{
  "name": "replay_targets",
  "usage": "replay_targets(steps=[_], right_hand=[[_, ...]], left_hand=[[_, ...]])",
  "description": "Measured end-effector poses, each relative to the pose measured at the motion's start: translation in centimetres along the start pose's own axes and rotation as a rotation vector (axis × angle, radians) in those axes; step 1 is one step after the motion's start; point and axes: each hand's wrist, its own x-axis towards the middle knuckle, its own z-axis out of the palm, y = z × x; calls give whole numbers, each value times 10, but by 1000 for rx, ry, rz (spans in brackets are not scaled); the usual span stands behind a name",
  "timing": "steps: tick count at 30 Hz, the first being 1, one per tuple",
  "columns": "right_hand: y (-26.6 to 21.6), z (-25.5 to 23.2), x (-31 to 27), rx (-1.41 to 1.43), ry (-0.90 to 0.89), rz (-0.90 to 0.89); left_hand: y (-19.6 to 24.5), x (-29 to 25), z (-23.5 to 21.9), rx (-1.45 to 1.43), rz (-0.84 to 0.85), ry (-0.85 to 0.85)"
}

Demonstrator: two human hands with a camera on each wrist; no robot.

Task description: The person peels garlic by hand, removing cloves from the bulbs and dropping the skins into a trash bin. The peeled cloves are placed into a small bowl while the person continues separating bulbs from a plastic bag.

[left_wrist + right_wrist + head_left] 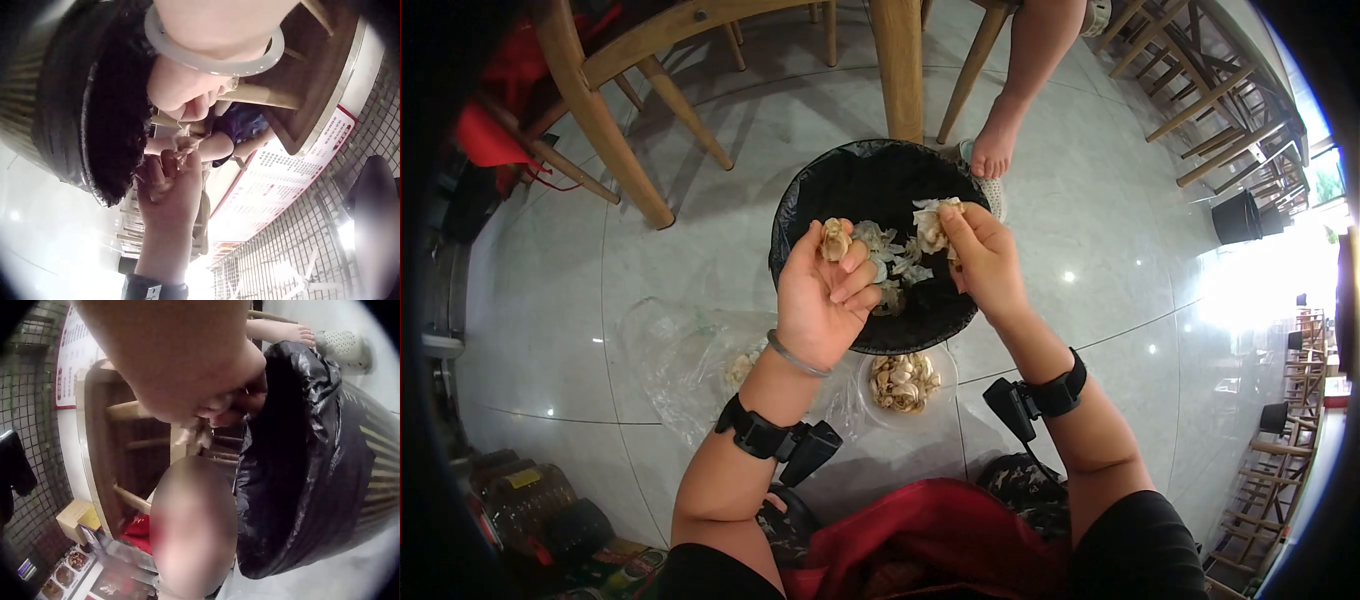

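Over a bin [792, 190] lined with a black bag, both hands are raised in the head view. The left hand [825, 300] pinches a piece of garlic [835, 241] between thumb and fingers, palm turned up. To its right, the right hand [997, 268] grips a pale clump of papery garlic skin [932, 225], thumb on top. Loose garlic skins [878, 238] show inside the bin below the hands. In the left wrist view, the right hand [172, 194] appears beyond the bin's rim with its fingers curled; the garlic pieces are mostly hidden in both wrist views.
A clear bowl [951, 395] of garlic cloves [905, 383] stands on the floor close to the bin. Beside it lies a clear plastic bag [670, 365]. A wooden table leg [898, 70], a chair [575, 110] and another person's bare foot [993, 150] border the bin's far side.
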Motion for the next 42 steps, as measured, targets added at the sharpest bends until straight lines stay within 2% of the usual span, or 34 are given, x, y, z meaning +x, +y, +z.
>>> replay_targets(steps=[4, 5, 8, 9, 10, 12, 16, 19, 22, 25, 28, 29, 32, 33, 35, 36, 38, 40, 41, 42], right_hand=[[-11, -1, -2, -72, 111, -35], [-15, -2, -4, -9, 80, -7], [-11, 8, -10, -40, -47, -112], [-16, 13, -15, -108, -74, -121], [-16, 15, -17, -275, -70, -201], [-17, 23, -20, -236, -153, -86], [-2, 19, -14, -240, -144, -210], [-4, 20, -18, -305, -91, -252], [2, 20, -16, -198, -67, -270], [7, 19, -12, -149, -25, -306], [-5, 16, -17, -185, -27, -60], [-7, 18, -18, -151, -24, -96], [-13, 18, -21, -70, -23, -101], [-16, 18, -21, 3, -58, -140], [-24, 16, -24, 12, -163, -40], [-27, 15, -25, 17, -214, 9], [-35, 9, -28, 10, -449, 192], [-40, 7, -30, -126, -853, 150], [-24, 8, -32, -134, -1103, 150], [-8, 9, -36, -140, -1353, 147]], left_hand=[[0, 1, -2, 94, 36, 46], [-2, 2, -2, 125, 43, 56], [-12, 2, 7, 326, 59, 125], [-16, 1, 11, 411, 64, 155], [-20, 0, 6, 425, 68, 108], [-28, -1, 6, 546, 68, 70], [-21, -4, 7, 469, 25, 24], [-16, -5, 13, 559, -56, 68], [-17, -5, 16, 636, -47, 163], [-16, -5, 6, 648, -3, 176], [-9, -2, 2, 733, 29, 192], [-5, -2, -2, 778, 14, 161], [-12, 0, 7, 1288, 336, 302], [-7, 2, -1, 1290, 293, 275], [4, 4, -15, 1481, 400, 205], [6, 4, -13, 1471, 437, 163], [11, 5, -9, 1450, 507, 75], [21, 0, 9, 1215, 439, -41], [27, -7, 22, 1190, 405, 24], [38, -13, 26, 1170, 310, -1]])
